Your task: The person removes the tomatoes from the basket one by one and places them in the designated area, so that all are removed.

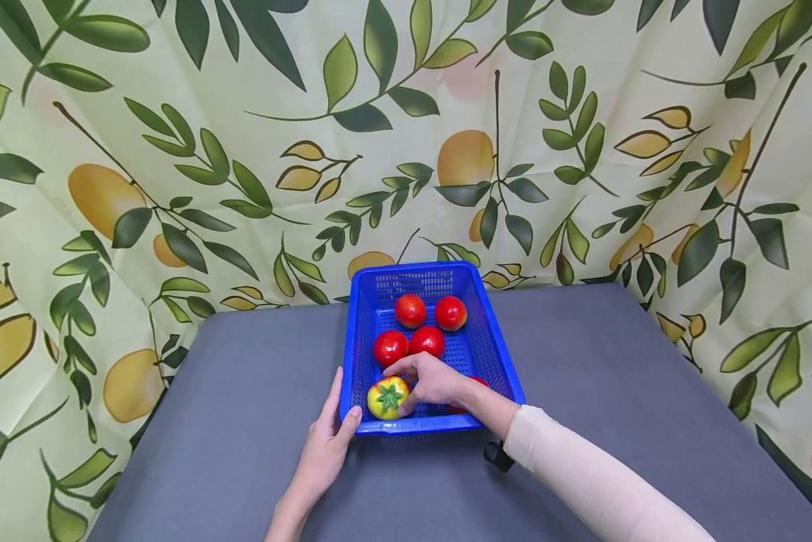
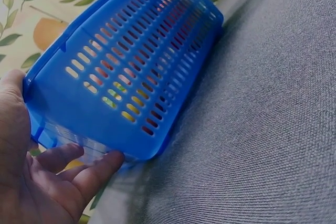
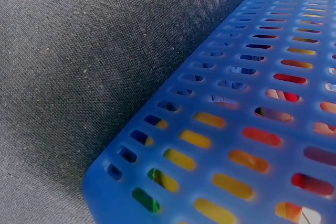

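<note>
Yellow flushed with red, the tomato (image 1: 385, 399) sits between the thumb and fingers of my right hand (image 1: 433, 380), which pinches it from the side. Its green star-shaped calyx faces up, and it lies in the near left corner of the blue plastic basket (image 1: 419, 426). My left hand (image 1: 324, 436) grips that same corner from outside, thumb on the rim and fingers against the wall. Just beyond my right fingers, four round red fruits (image 1: 427, 342) cluster toward the far half, two behind two. Another red fruit (image 1: 456, 410) shows partly beneath my right forearm, near the right front corner. Below my cream sleeve (image 1: 595, 467), by the cuff, hangs a small black object (image 1: 499, 456). Under the basket spreads the grey cloth-covered worktop (image 1: 209, 421), and behind it rises a leaf-and-fruit-printed fabric (image 1: 243, 150), creased in places.
</note>
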Demonstrator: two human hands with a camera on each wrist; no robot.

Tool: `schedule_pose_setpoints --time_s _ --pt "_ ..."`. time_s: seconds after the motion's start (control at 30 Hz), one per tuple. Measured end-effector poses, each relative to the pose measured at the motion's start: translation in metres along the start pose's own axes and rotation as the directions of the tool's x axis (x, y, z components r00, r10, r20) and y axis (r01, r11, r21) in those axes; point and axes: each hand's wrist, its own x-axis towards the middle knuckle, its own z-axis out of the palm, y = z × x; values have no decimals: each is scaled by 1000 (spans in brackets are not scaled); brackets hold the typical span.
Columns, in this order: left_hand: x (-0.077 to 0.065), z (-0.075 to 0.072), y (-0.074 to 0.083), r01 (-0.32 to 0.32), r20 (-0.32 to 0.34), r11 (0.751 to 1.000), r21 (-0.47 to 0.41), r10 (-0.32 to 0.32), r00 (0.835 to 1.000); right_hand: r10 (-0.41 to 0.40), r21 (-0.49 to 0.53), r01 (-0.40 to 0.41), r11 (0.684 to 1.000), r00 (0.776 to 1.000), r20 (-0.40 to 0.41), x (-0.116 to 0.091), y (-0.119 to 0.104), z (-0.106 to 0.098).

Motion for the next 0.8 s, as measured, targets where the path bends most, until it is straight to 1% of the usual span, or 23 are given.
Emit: schedule_pose_setpoints --time_s 0.23,0.8 --pt "0 1 -1 8 -2 1000 1 -8 1000 37 6 -37 999 999 13 -1 0 -1" --pt "0 2 1 0 -5 1000 -10 0 1000 58 1 -58 998 998 12 0 1 -3"
